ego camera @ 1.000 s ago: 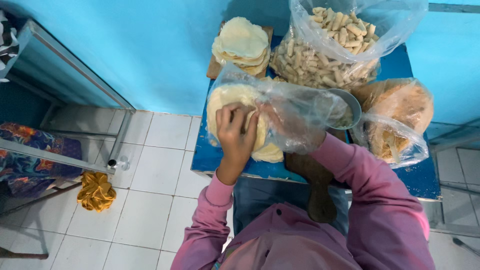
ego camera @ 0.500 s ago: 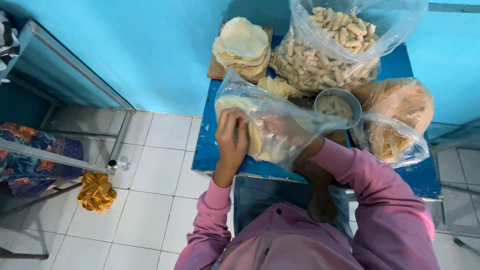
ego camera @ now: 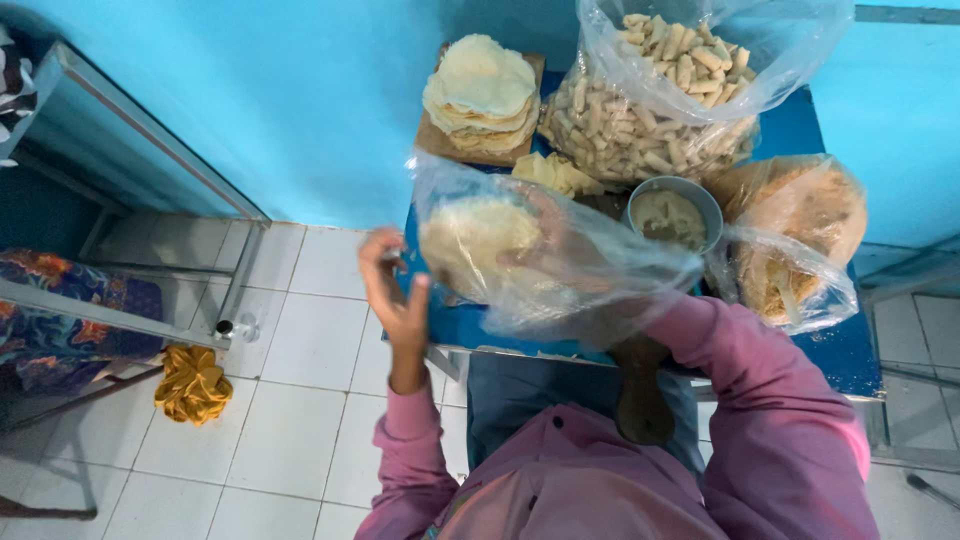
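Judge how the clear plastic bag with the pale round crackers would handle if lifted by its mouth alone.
The clear plastic bag looks thin and crumpled, so it would probably sag and slip. The round crackers inside look thin, probably light but brittle. The right hand sits inside the bag; the left hand is at its edge.

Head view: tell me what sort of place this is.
Probably a small home or shop snack-packing spot: a blue table against a blue wall, big bags of stick snacks, stacked round crackers, and the right hand inside a clear bag.
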Motion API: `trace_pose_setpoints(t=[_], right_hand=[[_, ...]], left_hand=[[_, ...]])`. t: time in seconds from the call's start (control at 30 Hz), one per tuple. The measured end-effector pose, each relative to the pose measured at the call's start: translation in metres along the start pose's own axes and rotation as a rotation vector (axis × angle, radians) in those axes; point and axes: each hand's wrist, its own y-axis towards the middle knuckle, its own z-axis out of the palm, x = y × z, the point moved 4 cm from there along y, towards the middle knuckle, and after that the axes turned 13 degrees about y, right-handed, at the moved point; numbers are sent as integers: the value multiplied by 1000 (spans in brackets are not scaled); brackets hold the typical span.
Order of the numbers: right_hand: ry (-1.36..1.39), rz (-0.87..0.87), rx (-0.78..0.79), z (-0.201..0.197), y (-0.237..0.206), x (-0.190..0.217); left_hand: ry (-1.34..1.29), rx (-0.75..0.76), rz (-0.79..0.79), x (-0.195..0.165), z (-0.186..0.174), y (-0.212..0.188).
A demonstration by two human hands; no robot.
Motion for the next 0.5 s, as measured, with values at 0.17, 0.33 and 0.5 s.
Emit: trace_pose_setpoints(t=[0.17,0.33,0.5], right_hand=[[-178,84,194,27,-24,38],[-256,-162,270,34,-36,68],[-462,-267,104,12,-76,84]], left_hand=[[-10,51,-166,17,-7,11],[23,-135,-244,56,-7,-2],[3,-202,-370,89,-4,-9]])
